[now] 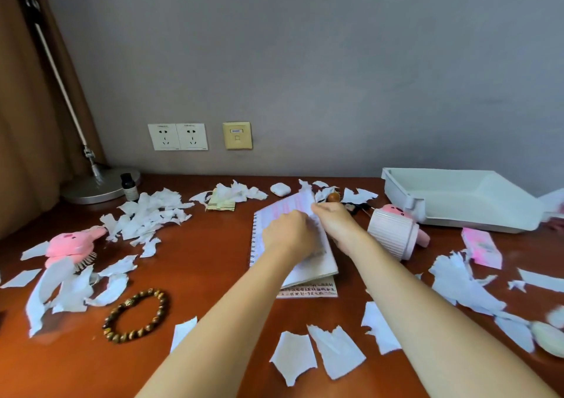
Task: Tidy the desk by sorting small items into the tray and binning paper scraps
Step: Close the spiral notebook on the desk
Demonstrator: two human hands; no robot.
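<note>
Both hands are laid on an open spiral notebook [274, 214] in the middle of the worktop [207, 260]. The upper edge of its top page is pinched by the right hand [335, 219] between thumb and fingers. The left hand [290, 234] is set knuckles-up on the page, close against the right hand. Its fingers are bent, but through the blur it cannot be told whether anything is gripped. A printed slip [308, 291] is partly covered by the notebook's near edge, between the two forearms.

Just beyond the hands a white earbud case [279, 189] and a brown wooden bead [333, 197] are seen. Just right of the right hand a pink ribbed container [393, 234] lies on its side. Further right the grey tray [457, 220] is placed near the wall, with a pink packet [482, 246] in front of it.

Torn paper scraps [146, 217] are scattered on every side of the hands. Left of the left forearm a beaded bracelet [137, 315] is laid flat, and well to the left a pink hairbrush [73, 245] is found among the scraps.
</note>
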